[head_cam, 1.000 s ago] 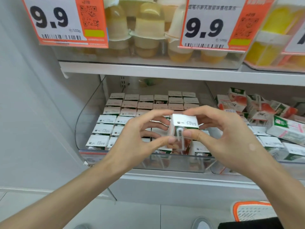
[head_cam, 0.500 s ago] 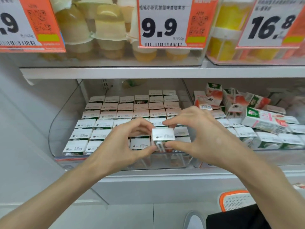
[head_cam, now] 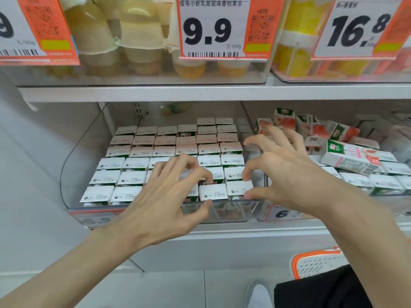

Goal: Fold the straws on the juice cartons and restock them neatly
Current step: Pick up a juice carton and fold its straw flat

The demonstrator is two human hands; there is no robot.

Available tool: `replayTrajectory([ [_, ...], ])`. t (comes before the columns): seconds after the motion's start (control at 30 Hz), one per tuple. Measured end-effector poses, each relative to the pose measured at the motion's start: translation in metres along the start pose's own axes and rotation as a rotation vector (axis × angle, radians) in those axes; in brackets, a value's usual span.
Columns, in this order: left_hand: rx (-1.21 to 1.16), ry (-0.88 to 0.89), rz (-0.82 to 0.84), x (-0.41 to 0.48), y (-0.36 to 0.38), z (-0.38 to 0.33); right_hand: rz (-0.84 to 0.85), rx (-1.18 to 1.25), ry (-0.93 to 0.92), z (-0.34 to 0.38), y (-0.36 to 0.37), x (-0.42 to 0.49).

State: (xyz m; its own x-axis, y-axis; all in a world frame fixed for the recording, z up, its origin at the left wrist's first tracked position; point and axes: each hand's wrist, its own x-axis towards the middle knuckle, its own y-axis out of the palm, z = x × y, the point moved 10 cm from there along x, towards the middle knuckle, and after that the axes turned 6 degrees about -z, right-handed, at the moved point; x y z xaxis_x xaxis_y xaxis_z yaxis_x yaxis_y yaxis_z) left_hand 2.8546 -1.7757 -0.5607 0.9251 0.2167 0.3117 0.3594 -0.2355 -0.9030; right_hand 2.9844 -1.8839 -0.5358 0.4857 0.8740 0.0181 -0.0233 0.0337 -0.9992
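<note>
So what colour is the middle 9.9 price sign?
The rectangular paper 9.9 price sign is white with black digits and an orange border, clearest in the head view.

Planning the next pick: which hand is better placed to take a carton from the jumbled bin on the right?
Right. The right hand spreads open at the edge of the jumbled white-and-pink juice cartons; the left hand rests on the neat white-topped cartons, farther away.

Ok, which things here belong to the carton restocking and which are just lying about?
Job: left hand, right hand, rowed juice cartons, clear bin holding them, jumbled cartons to their right.
Not the job: jelly cups on the upper shelf, price tags, orange-rimmed basket at lower right.
</note>
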Motion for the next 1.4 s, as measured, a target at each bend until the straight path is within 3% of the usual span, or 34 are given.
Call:
replayTrajectory([
  [0.2, -0.197, -0.050, -0.014, 0.020, 0.002, -0.003, 0.005, 0.243, 0.029, -0.007, -0.001, -0.006],
  [0.4, -0.193, -0.079, 0.133, 0.050, 0.019, -0.010, -0.076, 0.316, 0.034, -0.016, -0.010, -0.015],
  [0.67, -0.013, 0.023, 0.299, 0.077, 0.029, -0.024, -0.100, 0.356, 0.039, -0.021, -0.004, -0.012],
  [0.87, -0.370, -0.101, 0.374, 0.080, 0.040, -0.010, -0.121, 0.404, 0.032, -0.024, -0.001, -0.013],
  [1.1, -0.392, -0.060, 0.291, 0.087, 0.032, -0.015, -0.196, 0.421, 0.061, -0.029, -0.010, -0.013],
  [1.3, -0.487, -0.041, 0.197, 0.094, 0.000, -0.015, -0.155, 0.453, 0.033, -0.022, -0.012, -0.015],
  [1.4, -0.503, -0.008, 0.154, 0.094, -0.015, -0.019, -0.230, 0.455, 0.003, -0.018, -0.022, -0.015],
])
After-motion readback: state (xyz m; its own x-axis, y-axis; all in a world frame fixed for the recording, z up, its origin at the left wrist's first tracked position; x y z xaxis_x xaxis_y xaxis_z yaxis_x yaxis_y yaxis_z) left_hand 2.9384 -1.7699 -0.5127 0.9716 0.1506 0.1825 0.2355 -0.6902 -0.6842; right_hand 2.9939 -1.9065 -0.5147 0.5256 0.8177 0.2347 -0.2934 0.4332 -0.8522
